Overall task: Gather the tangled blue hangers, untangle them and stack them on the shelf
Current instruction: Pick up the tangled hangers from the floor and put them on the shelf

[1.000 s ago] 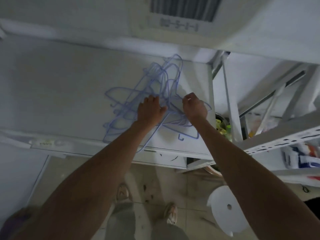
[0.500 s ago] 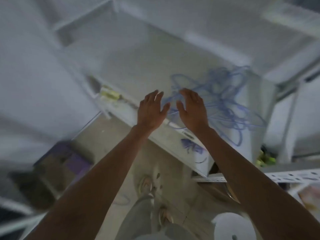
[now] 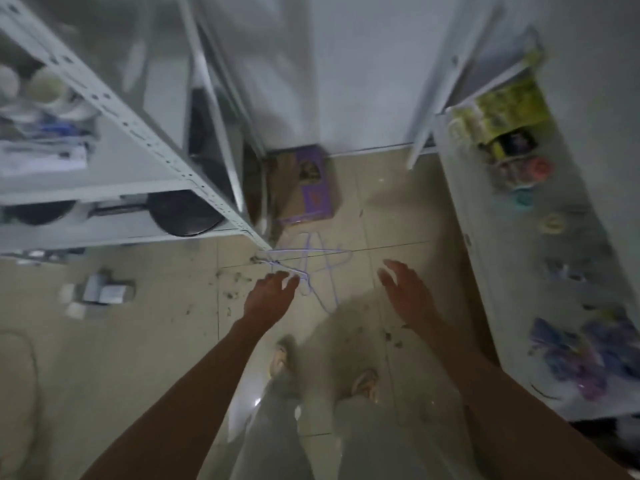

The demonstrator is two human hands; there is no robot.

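Observation:
A small tangle of thin blue hangers (image 3: 313, 268) lies on the tiled floor by the foot of a white metal shelf rack (image 3: 138, 133). My left hand (image 3: 272, 294) reaches down over the near left part of the tangle, fingers spread and holding nothing. To the right of the hangers, and apart from them, my right hand (image 3: 403, 289) hovers with its fingers open. The picture is blurred, so I cannot tell whether the left fingertips touch the wire.
A purple and brown box (image 3: 306, 185) stands on the floor behind the hangers. Dark pans (image 3: 185, 214) sit on the rack's lower shelf. A white appliance (image 3: 540, 237) with magnets stands at the right. Debris and a small grey object (image 3: 100, 291) lie on the tiles.
The view swung from the white top surface with the big hanger tangle down to the floor. Both hands left that pile and now reach down towards a few hangers on the tiles.

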